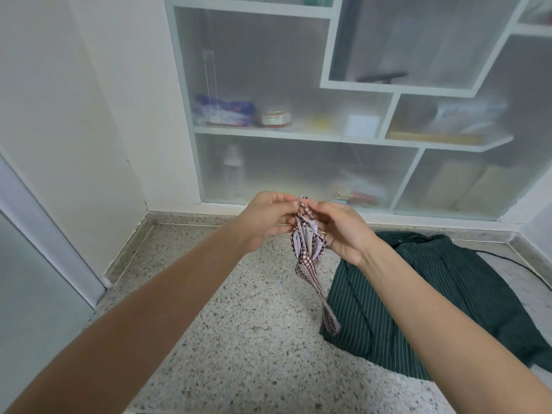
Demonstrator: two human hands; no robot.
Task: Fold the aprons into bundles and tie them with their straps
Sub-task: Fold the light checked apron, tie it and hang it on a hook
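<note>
Two bare forearms reach forward from the bottom edge, meeting above a speckled terrazzo floor (233, 339). Between them hangs a checked apron (306, 249), pink, white and dark, gathered into a narrow bunch and held in the air well above the floor. At its top the left hand (264, 219) has its fingers curled in a pinching grip on the cloth, thumb side toward the bundle. On the other side, the right hand (343, 231) has its fingers curled round the upper folds, its fingertips pinching the same top end where a thin strap loop (303, 208) stands up between the two hands. A long checked tail (324, 306) of the apron dangles from the bunch, down and to the right, its end in front of a dark green pinstriped apron (418, 300) that lies spread flat and rumpled on the floor under the right forearm. Behind the hands stands a white shelf unit (298, 135) with frosted panels, through which blurred jars, packets and a bottle show. To the left is a cream wall (89, 130), and a pale door edge (35, 264).
</note>
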